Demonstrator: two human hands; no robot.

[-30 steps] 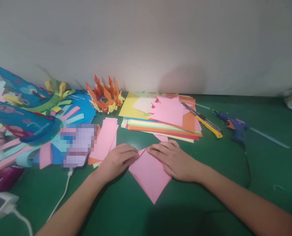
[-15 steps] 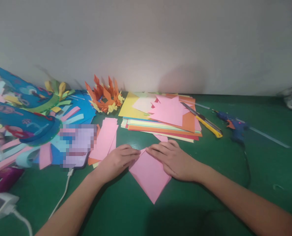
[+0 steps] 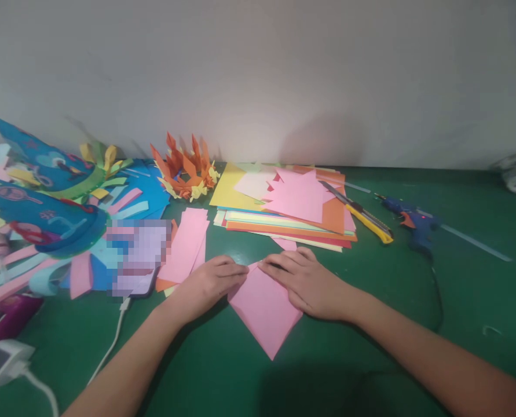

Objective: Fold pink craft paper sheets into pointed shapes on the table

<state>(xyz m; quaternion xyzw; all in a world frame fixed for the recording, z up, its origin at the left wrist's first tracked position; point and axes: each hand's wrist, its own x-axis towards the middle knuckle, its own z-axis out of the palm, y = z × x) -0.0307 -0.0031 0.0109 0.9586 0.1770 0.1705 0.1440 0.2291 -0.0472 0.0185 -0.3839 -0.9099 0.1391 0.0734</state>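
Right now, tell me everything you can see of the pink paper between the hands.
The pink paper lies roughly flat on the green tabletop, turned like a diamond, one corner toward the person. It looks plain and thin, with doubled lower edges that suggest folded layers; their number is unclear. The left hand touches its upper left edge; the right hand covers part of its upper right.

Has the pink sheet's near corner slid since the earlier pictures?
No. Judged against the paper stack, the near corner of the pink sheet shows no visible shift either way.
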